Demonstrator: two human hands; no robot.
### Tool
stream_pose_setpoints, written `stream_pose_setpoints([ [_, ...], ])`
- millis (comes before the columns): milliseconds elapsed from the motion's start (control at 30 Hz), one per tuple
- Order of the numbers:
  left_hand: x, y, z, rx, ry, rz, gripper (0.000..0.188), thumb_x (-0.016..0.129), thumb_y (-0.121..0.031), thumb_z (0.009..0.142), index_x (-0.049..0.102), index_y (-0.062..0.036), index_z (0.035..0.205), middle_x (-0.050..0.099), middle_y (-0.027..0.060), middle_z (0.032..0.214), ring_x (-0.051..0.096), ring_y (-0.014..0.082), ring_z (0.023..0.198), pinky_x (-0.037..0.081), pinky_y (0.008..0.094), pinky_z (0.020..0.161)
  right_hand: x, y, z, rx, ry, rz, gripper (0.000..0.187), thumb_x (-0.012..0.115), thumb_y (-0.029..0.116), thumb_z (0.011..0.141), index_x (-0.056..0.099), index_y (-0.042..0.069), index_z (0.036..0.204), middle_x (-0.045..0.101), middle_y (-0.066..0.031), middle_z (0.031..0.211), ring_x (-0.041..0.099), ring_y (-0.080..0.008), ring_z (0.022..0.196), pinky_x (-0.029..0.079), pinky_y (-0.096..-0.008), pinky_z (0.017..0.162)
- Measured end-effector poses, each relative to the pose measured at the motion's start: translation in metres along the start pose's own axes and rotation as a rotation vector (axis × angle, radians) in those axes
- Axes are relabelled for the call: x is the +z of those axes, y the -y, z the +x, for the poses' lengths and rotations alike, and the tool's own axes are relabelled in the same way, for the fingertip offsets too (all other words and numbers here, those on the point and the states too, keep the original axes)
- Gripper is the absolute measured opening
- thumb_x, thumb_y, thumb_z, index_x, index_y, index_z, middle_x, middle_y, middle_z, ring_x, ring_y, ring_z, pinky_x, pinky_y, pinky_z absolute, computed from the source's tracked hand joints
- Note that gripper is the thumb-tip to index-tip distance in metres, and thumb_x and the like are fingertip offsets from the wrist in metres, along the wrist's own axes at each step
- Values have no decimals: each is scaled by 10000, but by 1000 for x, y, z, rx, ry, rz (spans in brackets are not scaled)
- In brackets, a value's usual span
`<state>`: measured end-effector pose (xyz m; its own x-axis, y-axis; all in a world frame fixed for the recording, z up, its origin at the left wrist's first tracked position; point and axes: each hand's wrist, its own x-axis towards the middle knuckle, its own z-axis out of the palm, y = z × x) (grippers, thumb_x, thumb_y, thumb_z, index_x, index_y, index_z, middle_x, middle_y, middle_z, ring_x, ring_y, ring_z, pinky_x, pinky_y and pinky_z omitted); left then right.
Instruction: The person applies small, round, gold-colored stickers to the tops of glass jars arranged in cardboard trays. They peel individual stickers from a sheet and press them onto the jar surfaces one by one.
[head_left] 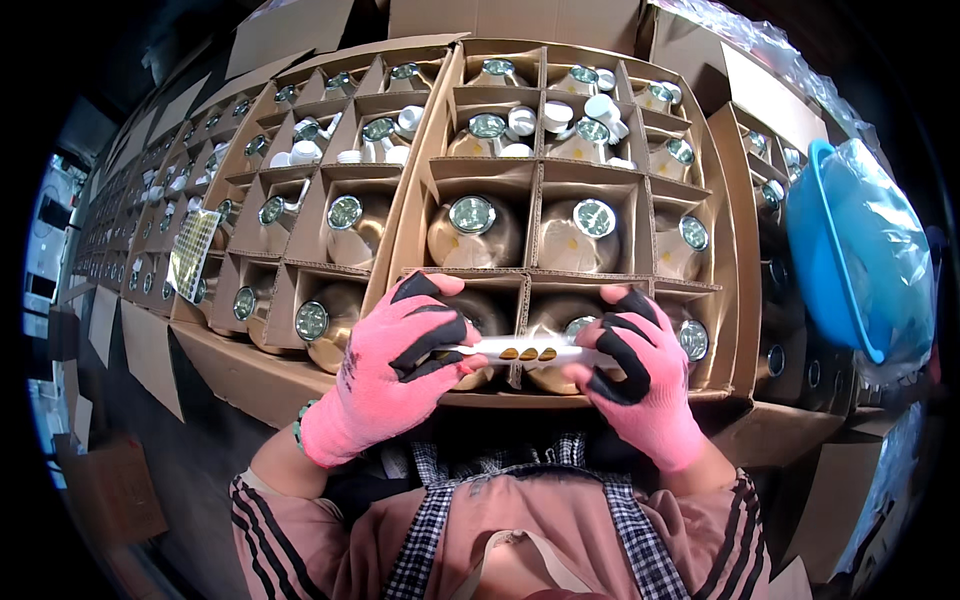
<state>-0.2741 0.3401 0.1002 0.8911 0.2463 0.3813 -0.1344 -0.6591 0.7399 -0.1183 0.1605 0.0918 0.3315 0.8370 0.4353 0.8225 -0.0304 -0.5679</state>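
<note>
Between my two gloved hands stretches a narrow white strip with several gold oval stickers (527, 353). My left hand (400, 365), in a pink glove with black fingers, pinches its left end. Closed on the right end is my right hand (645, 385), gloved the same way. The strip hangs over the near row of a divided cardboard box (560, 398). Round gold glass bottles (475, 245) with shiny pale tops stand in the compartments. The strip and my fingers partly hide the nearest bottles.
White caps (557, 117) lie among the far bottles. More bottle boxes (265, 350) line up to the left, with a sheet of gold stickers (195, 245) on one. To the right, a blue basin (825, 250) with clear plastic wrap (885, 250) leans over another box.
</note>
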Motion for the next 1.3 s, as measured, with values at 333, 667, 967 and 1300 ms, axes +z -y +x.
stream_pose_setpoints([
  [333, 9, 2, -4, -213, -81, -254, 135, 682, -14, 667, 610, -8, 780, 605, 104, 831, 575, 251, 879, 452, 304, 738, -3, 3, 1, 15, 8, -190, 334, 723, 177, 639, 571, 51, 909, 558, -93, 944, 488, -329, 1009, 357, -444, 889],
  [667, 23, 6, 1, -18, 67, -173, 140, 671, -5, 656, 598, -30, 774, 564, 96, 747, 548, 293, 854, 439, 364, 760, 1, 13, 3, -145, -43, -40, 297, 736, 107, 589, 619, 41, 854, 599, -93, 954, 526, -354, 994, 399, -470, 866],
  [967, 33, 0, 1, -53, 51, -229, 137, 671, -25, 662, 611, -33, 785, 573, 96, 745, 555, 284, 836, 439, 358, 743, 13, 10, -1, -272, -128, -96, 273, 734, 94, 551, 613, 79, 795, 605, -93, 985, 544, -370, 957, 394, -480, 841],
  [1300, 35, 3, 0, -60, 50, -217, 135, 687, -53, 665, 612, -16, 770, 576, 112, 778, 558, 281, 826, 445, 347, 716, 23, 4, -1, -225, -151, -71, 226, 678, 123, 606, 593, 85, 812, 573, -105, 1080, 501, -350, 1019, 372, -470, 852],
])
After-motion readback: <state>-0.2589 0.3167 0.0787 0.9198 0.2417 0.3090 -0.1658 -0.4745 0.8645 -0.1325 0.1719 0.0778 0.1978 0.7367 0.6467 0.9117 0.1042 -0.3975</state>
